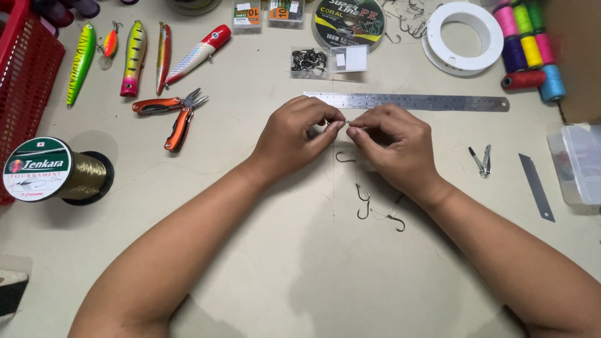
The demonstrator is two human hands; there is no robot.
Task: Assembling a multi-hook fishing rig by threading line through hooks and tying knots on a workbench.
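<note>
My left hand (294, 134) and my right hand (394, 144) meet at the middle of the table, fingertips pinched together on a small fish hook (347, 122) with thin clear line. The hook itself is mostly hidden by my fingers. Below my hands lie loose hooks (363, 203) tied on line, one more hook (395, 222) to their right and another hook (343, 156) just under my left thumb. A steel ruler (432, 102) lies right behind my hands.
Orange pliers (175, 116) and several fishing lures (134, 59) lie at the left, a spool of gold line (59, 170) and a red basket (25, 81) further left. Nail clippers (482, 161), a cutter blade (536, 186), thread spools (529, 44), a white reel (463, 34) and a clear box (579, 163) are at the right.
</note>
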